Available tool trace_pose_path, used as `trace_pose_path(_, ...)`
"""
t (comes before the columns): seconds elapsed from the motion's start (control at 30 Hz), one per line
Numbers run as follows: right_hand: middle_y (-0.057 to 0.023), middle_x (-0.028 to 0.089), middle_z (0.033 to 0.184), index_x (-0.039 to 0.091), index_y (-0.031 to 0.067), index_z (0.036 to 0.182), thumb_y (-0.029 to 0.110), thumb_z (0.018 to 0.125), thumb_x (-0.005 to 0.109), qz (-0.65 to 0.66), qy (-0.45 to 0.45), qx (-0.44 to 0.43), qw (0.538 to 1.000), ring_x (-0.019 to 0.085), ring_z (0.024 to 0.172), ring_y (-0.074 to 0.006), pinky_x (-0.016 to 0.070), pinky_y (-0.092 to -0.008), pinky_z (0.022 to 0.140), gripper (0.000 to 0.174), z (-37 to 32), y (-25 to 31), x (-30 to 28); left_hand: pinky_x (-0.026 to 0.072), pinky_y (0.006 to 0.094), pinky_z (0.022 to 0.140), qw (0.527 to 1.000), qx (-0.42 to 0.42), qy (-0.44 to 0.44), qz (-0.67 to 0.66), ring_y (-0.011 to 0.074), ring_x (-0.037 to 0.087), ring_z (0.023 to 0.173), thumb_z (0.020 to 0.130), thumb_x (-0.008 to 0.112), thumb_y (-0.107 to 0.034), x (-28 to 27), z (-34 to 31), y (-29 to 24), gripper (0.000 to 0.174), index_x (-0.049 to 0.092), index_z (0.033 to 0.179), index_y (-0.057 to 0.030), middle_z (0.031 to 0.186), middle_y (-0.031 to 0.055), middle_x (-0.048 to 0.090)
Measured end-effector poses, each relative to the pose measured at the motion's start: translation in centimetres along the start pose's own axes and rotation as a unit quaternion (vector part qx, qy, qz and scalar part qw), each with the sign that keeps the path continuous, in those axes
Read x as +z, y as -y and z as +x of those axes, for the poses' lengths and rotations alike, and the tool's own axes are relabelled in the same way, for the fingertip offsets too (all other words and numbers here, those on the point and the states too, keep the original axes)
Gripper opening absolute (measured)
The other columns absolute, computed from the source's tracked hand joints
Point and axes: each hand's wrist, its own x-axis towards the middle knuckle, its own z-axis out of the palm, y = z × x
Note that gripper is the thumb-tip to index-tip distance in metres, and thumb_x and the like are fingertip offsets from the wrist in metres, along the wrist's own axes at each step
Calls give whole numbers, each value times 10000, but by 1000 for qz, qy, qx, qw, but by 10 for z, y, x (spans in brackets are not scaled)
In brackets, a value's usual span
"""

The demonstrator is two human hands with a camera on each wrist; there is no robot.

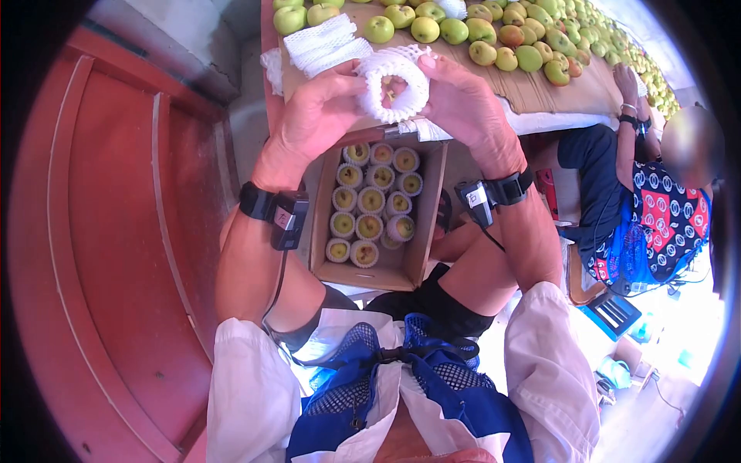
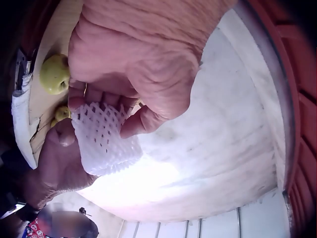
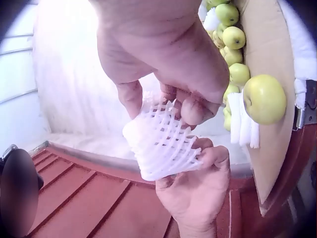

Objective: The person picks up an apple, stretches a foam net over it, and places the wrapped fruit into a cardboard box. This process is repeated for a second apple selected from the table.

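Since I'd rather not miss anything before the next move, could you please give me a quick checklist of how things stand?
1. Left hand on foam net: ok, fingers grip it.
2. Right hand on foam net: ok, gripping too.
3. Net's mouth spread: ok, round and open.
4. Loose apples at hand: ok, just beyond the hands.
5. Carton open: ok, netted apples inside.
6. Carton's lower layers filled: cannot tell, mostly hidden.
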Motion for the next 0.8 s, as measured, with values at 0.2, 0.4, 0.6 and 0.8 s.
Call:
trace_pose_path(0.2,-43,645,1105,576,33,1212,267,956,661,-23,-68,22,997,603,947,-105,448,-221,727,357,-11,6,10,413,459,1100,1000,-10,-10,4,270,539,1235,894,596,-79,12,-3,0,480,496,1340,68,1317,139,558)
trace_pose_path(0.4,-1,655,967,640,60,1088,299,979,666,-73,-45,64,994,575,752,-49,407,-202,573,264,-10,8,-4,428,457,1087,1000,2,-12,1,276,560,1217,894,590,-72,9,0,2,427,535,1296,61,1283,144,588)
trace_pose_path(0.6,68,571,793,681,71,953,269,975,680,-141,-111,51,982,436,582,-11,300,-214,468,200,0,-6,-32,498,378,907,994,-22,-89,51,201,618,1083,921,617,-134,16,-2,5,319,600,1218,-21,1176,73,651)
trace_pose_path(0.8,41,586,779,678,43,951,283,932,716,-287,-201,-1,937,464,625,-23,338,-222,507,244,7,-22,-42,431,262,688,978,-57,-147,135,88,610,901,943,652,-206,-15,8,16,179,652,1092,-108,1041,-19,683)
